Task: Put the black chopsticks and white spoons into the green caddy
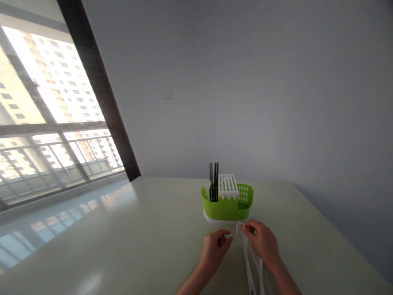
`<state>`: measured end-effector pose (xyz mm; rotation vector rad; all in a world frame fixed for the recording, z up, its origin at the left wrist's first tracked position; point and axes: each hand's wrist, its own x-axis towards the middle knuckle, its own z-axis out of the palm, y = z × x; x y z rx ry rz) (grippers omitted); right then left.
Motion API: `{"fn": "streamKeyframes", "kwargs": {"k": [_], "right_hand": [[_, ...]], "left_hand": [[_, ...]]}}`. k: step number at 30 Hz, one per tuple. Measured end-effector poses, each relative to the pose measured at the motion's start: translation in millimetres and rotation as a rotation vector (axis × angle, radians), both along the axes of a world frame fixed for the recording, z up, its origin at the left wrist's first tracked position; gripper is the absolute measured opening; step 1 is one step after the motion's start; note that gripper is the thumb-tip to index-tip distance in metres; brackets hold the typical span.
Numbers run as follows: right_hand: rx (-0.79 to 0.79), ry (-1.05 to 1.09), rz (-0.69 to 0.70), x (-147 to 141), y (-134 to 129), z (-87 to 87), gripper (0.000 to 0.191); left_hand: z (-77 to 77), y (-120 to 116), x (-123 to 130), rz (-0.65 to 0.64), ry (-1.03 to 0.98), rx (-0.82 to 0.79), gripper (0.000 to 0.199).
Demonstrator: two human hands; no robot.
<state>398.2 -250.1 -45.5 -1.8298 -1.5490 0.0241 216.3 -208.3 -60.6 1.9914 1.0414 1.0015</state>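
Note:
A green basket [225, 209] on a white base stands on the table. Black chopsticks [214, 184] and a white spoon [206, 185] stand upright in its left part, beside a white slatted rack [227, 185]. In front of the basket, my right hand [262, 241] pinches the bowl end of a long white spoon [246, 256]. A second white utensil [258, 266] lies partly under that hand, its upper end hidden. Left of the spoon, my left hand [214, 250] is held with curved fingers apart and nothing between them.
The pale, glossy table [138, 241] reaches back to a grey wall [260, 102] with a white switch plate [167, 92]. At the left, a dark frame borders a large window [58, 98] with a railing outside.

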Motion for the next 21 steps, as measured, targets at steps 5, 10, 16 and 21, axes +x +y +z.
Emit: {"fn": "streamKeyframes", "kwargs": {"k": [5,10,16,21], "right_hand": [[0.273,0.143,0.169,-32.3,-8.6,12.5,0.028],[0.38,0.1,0.28,-49.2,-18.2,14.0,0.022],[0.242,-0.004,0.407,-61.4,-13.4,-1.0,0.018],[0.147,-0.222,0.452,-68.9,-13.8,-8.5,0.02]], "left_hand": [[15.7,-5.8,-5.3,-0.003,-0.081,0.194,0.023],[29.9,-16.3,-13.5,0.095,-0.04,0.441,0.013],[61.8,-6.5,-35.3,0.237,-0.011,0.715,0.009],[115.1,29.4,-54.6,0.526,-0.113,0.907,0.005]]}}
